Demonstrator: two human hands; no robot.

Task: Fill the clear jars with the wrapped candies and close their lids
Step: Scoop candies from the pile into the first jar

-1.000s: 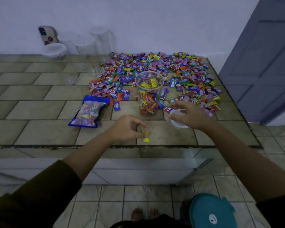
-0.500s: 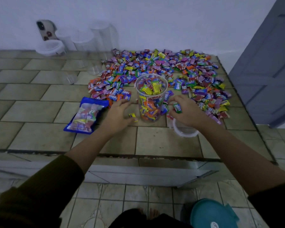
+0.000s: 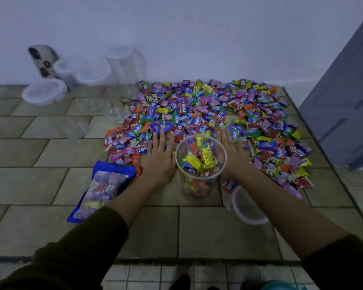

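Jar: clear jar [image 3: 197, 190], partly filled, upright on the counter [image 3: 40, 181] between both hands.
Left hand [image 3: 158, 158]: flat, fingers straight, at the near edge of the wrapped candies [image 3: 208, 109]; grip holds nothing.
Right hand [image 3: 231, 151]: likewise flat, its grip holding nothing.
Lid [image 3: 247, 208]: off, beside the right forearm.
Risk: scooping inward may tip the jar; the forearm may sweep the lid away.

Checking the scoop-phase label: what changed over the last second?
Both hands moved forward: the left hand and right hand now lie flat, fingers straight, at the near edge of the candy pile, either side of the jar. The left no longer pinches the yellow candy; the right has come off the lid. Jar, lid and blue bag stayed put.
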